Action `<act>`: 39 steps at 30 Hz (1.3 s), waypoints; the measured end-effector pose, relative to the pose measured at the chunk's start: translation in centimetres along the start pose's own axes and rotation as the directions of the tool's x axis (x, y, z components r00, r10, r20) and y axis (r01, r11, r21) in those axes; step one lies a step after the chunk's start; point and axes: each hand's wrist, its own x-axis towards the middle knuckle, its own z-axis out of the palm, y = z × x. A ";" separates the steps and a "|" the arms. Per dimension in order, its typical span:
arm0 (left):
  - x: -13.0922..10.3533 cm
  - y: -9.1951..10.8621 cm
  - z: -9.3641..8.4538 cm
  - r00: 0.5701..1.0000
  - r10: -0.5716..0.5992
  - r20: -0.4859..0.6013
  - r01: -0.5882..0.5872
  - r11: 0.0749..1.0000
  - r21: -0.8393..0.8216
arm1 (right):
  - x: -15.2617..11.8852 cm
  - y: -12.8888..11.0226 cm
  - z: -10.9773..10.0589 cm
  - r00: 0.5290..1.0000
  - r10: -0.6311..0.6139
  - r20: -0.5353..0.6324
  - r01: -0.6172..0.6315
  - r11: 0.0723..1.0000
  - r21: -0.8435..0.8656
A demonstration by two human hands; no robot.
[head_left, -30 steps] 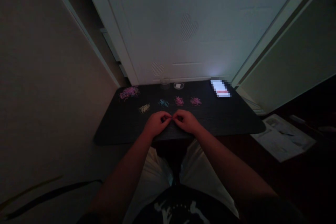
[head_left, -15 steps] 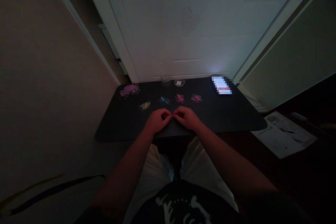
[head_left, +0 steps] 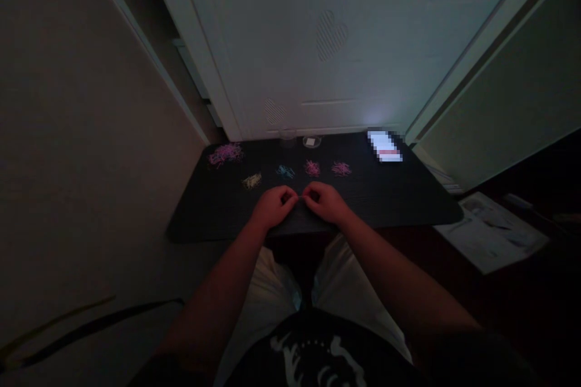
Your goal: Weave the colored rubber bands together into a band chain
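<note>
My left hand and my right hand meet over the front of a black table. On each, thumb and fingertips are pinched together, and only a narrow gap parts the two pinches. Whatever they grip is too small and dim to make out. Just beyond them lie small piles of thin, short strands: a yellowish pile, a blue pile, a pinkish-red pile and a pink pile. A larger pink-purple heap sits at the far left corner.
Along the back edge stand a clear container and a round clear lid with a white label. A lit phone lies at the back right. Behind the table rises a white door. Papers lie lower down on the right.
My hands have drawn very slightly apart at the fingertips. The piles lie as before; the view has shifted a little.
</note>
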 end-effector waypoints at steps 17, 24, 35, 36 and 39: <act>0.0 -0.3 0.2 0.999 -0.024 -0.047 0.022 0.999 -0.029 | 0.0 -0.3 -0.2 0.999 0.033 -0.023 -0.034 0.999 -0.024; -0.2 -0.1 0.2 0.999 0.014 -0.047 -0.018 0.997 -0.072 | 0.0 0.0 0.0 1.000 0.011 -0.018 -0.011 1.000 -0.020; 0.0 -0.1 0.2 1.000 0.030 -0.005 -0.030 0.999 0.020 | 0.0 0.1 0.1 1.000 0.004 0.010 -0.003 0.999 -0.035; 0.0 -0.1 0.2 1.000 0.029 -0.010 -0.029 0.999 0.024 | 0.0 0.1 0.0 1.000 0.006 0.010 -0.005 0.999 -0.032; -0.1 -0.1 0.1 0.999 0.024 -0.022 -0.023 0.999 0.022 | 0.0 0.0 0.0 1.000 0.012 0.003 -0.012 1.000 -0.024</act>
